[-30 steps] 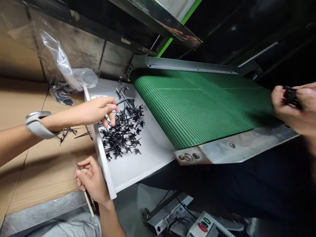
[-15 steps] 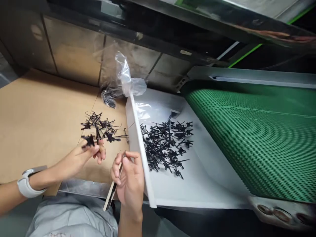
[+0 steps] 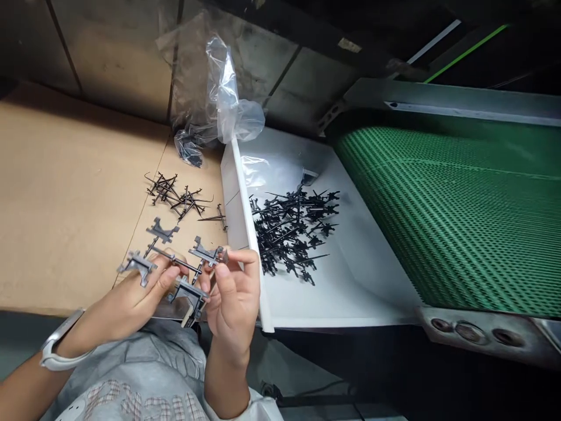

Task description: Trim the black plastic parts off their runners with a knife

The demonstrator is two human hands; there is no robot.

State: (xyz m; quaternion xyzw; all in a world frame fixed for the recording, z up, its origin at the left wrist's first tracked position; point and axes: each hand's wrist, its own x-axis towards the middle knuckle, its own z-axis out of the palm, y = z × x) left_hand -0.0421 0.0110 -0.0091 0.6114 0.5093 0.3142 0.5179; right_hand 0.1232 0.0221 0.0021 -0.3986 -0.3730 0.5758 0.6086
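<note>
A dark plastic moulded frame [image 3: 175,257], several small clip-shaped parts joined on thin runners, is held over my lap. My left hand [image 3: 131,298] pinches its middle from below. My right hand [image 3: 232,298] is closed round a slim tool [image 3: 189,318] and touches the frame's right part with thumb and forefinger. A heap of the same black moulded pieces [image 3: 291,231] lies in the white tray [image 3: 333,304] just right of my hands.
A small pile of black runner offcuts [image 3: 179,199] lies on the cardboard sheet [image 3: 65,193] to the left. A clear plastic bag [image 3: 219,111] with black parts stands behind the tray. The green conveyor belt [image 3: 460,210] runs on the right.
My left hand took a moulded frame from the tray and carried it left and toward me. My right hand with the tool rose to meet it. The view swung left; another person's hands left view.
</note>
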